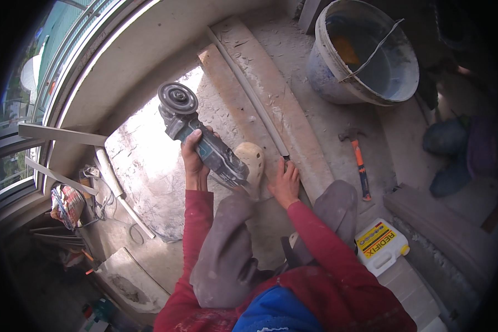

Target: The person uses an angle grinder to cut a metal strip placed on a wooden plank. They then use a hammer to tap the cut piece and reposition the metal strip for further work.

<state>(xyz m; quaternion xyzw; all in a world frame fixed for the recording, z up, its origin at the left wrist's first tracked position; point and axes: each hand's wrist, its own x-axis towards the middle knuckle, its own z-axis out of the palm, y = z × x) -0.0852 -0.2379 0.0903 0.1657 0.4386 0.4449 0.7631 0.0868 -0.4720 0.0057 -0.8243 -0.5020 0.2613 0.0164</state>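
Note:
My left hand [194, 159] grips the body of a grey-green angle grinder [202, 135], raised above the floor with its round disc [178, 98] pointing away from me. My right hand [285, 182] rests flat, fingers spread, on the near end of a long wooden plank [271, 94] and a thin pale strip [249, 91] lying along it. I squat in grey trousers and a red long-sleeved top, with a beige clog [251, 159] on my foot between both hands.
A dirty plastic bucket [365, 58] with a wire handle stands at the back right. A hammer [358, 157] with an orange handle lies right of the plank. A white and yellow canister [380, 243] sits by my right knee. A white pipe [119, 193] and cables lie left, by the curved window.

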